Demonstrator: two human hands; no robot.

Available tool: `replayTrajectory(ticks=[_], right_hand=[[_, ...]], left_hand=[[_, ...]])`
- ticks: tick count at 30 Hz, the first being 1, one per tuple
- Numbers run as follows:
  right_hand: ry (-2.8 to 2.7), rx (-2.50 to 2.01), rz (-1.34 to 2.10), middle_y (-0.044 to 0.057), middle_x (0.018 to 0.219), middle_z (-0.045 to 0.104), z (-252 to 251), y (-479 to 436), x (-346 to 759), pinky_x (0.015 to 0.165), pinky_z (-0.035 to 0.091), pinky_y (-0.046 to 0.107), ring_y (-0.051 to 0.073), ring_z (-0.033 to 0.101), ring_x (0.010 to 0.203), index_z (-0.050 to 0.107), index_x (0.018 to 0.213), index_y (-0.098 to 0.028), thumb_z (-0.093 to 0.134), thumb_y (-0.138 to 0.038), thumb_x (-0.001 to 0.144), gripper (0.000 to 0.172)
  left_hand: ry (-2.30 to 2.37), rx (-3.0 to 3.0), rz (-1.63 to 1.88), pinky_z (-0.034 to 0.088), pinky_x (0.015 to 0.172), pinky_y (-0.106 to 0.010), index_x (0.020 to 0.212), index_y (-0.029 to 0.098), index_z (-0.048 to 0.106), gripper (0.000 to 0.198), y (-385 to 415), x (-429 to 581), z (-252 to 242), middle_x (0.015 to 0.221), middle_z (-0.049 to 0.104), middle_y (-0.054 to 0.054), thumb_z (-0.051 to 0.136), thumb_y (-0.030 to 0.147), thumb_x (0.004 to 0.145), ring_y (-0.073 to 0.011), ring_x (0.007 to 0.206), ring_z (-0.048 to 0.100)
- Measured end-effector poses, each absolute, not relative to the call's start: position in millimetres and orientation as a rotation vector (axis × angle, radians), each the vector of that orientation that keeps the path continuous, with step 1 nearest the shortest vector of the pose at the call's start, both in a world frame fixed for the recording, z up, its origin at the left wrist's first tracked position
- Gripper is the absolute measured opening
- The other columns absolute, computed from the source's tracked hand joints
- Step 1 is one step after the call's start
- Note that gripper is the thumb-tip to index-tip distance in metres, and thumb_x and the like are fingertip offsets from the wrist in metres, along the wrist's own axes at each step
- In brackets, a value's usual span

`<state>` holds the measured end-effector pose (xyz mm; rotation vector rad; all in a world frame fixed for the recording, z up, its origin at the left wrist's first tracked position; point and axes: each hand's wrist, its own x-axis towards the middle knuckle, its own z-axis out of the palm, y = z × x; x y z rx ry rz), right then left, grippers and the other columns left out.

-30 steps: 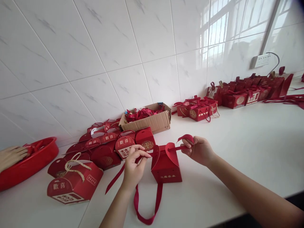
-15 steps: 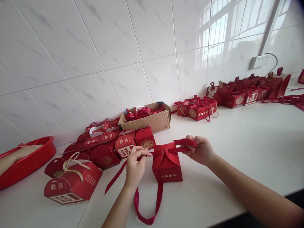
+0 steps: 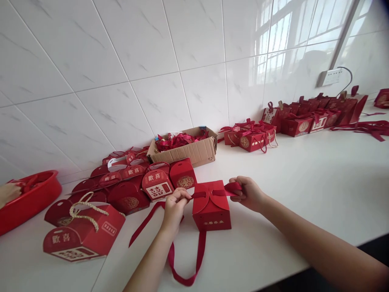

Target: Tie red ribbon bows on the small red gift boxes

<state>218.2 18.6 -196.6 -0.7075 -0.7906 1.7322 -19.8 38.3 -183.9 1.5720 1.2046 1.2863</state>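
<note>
- Red box [image 3: 212,219] near, middle of counter [image 3: 304,174]; likely light, crushable card; best held by its sides;
- Ribbon [image 3: 200,253] looks soft, perhaps slippery; left hand [image 3: 175,205] pinches it left of the box; right hand [image 3: 249,194] grips it right.

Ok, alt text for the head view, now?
A left hand and right hand hold a red ribbon threaded through the top flaps of a small red box on a white counter. Behind are a cardboard carton of ribbons and more red boxes. At far left, another person's hand is at a red basin.
</note>
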Motion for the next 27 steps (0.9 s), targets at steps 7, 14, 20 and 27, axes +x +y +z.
replayTrajectory(ticks=[7,14,20,27], right_hand=[[-0.719,-0.671,1.77,-0.003,0.043,0.03,-194.7,21.1,220.2,0.043,0.017,0.023,0.006,0.017,0.037,0.034,0.043,-0.017,0.041,-0.015,0.057,0.016],[-0.712,-0.728,1.734,-0.005,0.043,0.027,-197.1,23.5,220.3,0.043,0.015,0.023,0.006,0.017,0.038,0.035,0.047,-0.018,0.042,-0.018,0.061,0.015],[-0.745,-0.919,1.59,-0.009,0.044,0.017,-204.0,28.9,221.1,0.041,0.014,0.024,0.006,0.012,0.037,0.036,0.054,-0.02,0.04,-0.039,0.08,0.032],[-1.131,-1.113,1.166,-0.004,0.054,0.046,-207.1,21.1,209.4,0.053,0.031,0.024,0.011,0.044,0.055,0.043,0.063,-0.019,0.058,-0.047,0.079,0.035]], left_hand=[[1.148,1.595,1.26,0.032,0.054,-0.024,0.047,0.018,0.038,0.032,39.1,-23.8,-185.6,0.066,0.043,0.0,0.046,0.029,0.076,-0.012,0.06,0.04],[1.166,1.651,1.188,0.023,0.05,-0.023,0.055,0.02,0.024,0.05,37.6,-18.4,-189.6,0.056,0.02,0.007,0.062,0.045,0.076,-0.0089,0.051,0.022],[1.032,1.696,0.956,0.029,0.05,-0.023,0.06,0.018,0.046,0.047,44.5,-20.4,-196.7,0.056,0.041,0.004,0.048,0.06,0.079,-0.01,0.052,0.034],[1.042,1.734,0.811,0.029,0.049,-0.025,0.049,0.019,0.038,0.058,52.0,-22.2,-206.7,0.048,0.036,0.003,0.039,0.069,0.078,-0.0111,0.049,0.034]])
